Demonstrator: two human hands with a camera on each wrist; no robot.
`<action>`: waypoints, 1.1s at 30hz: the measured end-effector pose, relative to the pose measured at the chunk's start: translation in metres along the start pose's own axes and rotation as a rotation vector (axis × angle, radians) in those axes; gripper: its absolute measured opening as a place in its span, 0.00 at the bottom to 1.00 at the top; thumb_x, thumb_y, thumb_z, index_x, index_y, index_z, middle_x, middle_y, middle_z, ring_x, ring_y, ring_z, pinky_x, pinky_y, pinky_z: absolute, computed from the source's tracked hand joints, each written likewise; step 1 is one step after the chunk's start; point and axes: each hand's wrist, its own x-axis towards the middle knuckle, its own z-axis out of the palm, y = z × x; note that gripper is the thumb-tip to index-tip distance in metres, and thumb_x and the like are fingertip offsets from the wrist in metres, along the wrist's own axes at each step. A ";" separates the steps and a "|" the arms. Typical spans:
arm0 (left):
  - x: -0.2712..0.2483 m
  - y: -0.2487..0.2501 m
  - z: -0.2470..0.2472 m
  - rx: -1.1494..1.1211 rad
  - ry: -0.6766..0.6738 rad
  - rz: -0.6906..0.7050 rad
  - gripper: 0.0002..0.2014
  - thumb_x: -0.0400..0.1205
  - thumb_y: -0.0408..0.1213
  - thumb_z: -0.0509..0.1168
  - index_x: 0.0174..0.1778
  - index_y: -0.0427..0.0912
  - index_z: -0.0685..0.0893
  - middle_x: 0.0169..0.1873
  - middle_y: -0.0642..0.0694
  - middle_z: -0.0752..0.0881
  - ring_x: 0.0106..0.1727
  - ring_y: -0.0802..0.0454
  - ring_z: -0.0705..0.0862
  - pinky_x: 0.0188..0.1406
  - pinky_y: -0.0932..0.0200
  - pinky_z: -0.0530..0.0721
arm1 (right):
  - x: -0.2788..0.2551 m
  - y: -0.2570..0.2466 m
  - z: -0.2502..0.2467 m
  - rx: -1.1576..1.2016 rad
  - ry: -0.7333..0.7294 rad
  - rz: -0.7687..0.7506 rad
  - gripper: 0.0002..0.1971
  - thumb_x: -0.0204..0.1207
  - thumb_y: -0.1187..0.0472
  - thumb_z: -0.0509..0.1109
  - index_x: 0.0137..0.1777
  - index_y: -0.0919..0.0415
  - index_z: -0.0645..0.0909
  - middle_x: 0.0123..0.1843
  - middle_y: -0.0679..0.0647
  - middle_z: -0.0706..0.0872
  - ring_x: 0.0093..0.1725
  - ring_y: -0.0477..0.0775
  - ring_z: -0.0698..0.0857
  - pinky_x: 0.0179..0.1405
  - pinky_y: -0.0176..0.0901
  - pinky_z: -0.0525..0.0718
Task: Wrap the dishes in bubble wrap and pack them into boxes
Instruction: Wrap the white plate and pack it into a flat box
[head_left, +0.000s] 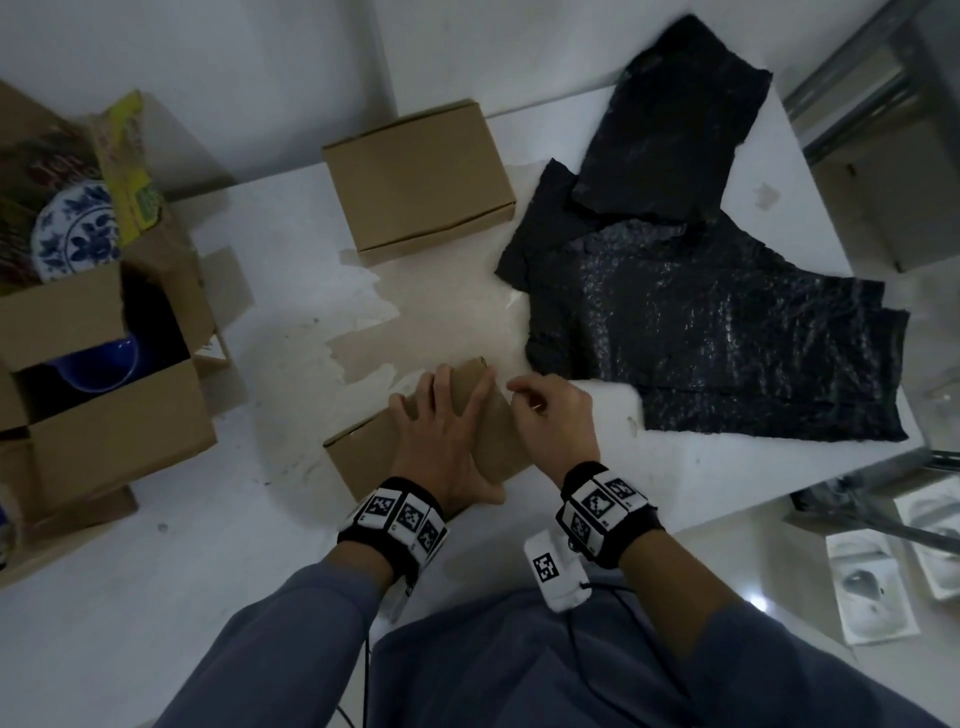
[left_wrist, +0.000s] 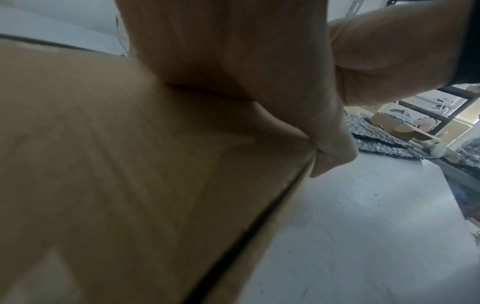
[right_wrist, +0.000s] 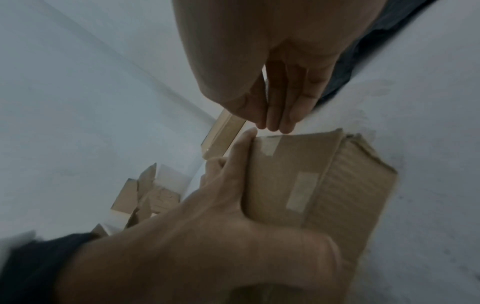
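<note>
A small closed cardboard box (head_left: 358, 457) lies on the white table (head_left: 260, 597) near its front edge. My left hand (head_left: 441, 421) rests flat on its top with the fingers spread, and the thumb (left_wrist: 327, 162) reaches over one edge. My right hand (head_left: 550, 415) hovers at the box's right side with its fingers (right_wrist: 275, 111) together and nearly straight; I see nothing in them. Strips of tape show on the box (right_wrist: 337, 185). Black bubble wrap sheets (head_left: 701, 322) are spread to the right. A blue-and-white plate (head_left: 72, 228) and a blue bowl (head_left: 98, 364) sit in a big open carton (head_left: 114, 426) at the left.
A second closed small box (head_left: 415, 182) stands at the back of the table. A patch of worn surface (head_left: 415, 322) lies between the two boxes. The table's right edge drops to a floor with a metal rack (head_left: 857, 93) and white packages (head_left: 857, 587).
</note>
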 end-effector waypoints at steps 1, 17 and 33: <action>0.000 0.000 0.000 -0.003 -0.004 -0.001 0.71 0.54 0.76 0.70 0.83 0.59 0.30 0.78 0.32 0.48 0.79 0.30 0.53 0.70 0.25 0.59 | -0.002 -0.001 0.003 -0.013 -0.034 -0.001 0.10 0.76 0.67 0.70 0.53 0.62 0.90 0.47 0.55 0.91 0.44 0.49 0.86 0.50 0.37 0.83; 0.002 0.001 0.001 -0.013 0.004 -0.016 0.72 0.52 0.75 0.72 0.82 0.60 0.31 0.79 0.33 0.47 0.79 0.31 0.53 0.71 0.23 0.58 | 0.012 -0.006 -0.002 -0.075 -0.294 0.153 0.19 0.82 0.59 0.62 0.30 0.64 0.80 0.32 0.57 0.83 0.35 0.55 0.79 0.39 0.45 0.74; 0.003 0.001 0.005 -0.019 0.016 -0.020 0.74 0.50 0.76 0.72 0.83 0.61 0.31 0.79 0.32 0.48 0.79 0.29 0.53 0.70 0.22 0.56 | 0.008 -0.009 0.002 -0.052 -0.310 0.082 0.17 0.81 0.57 0.64 0.33 0.64 0.84 0.32 0.57 0.83 0.34 0.53 0.79 0.37 0.40 0.70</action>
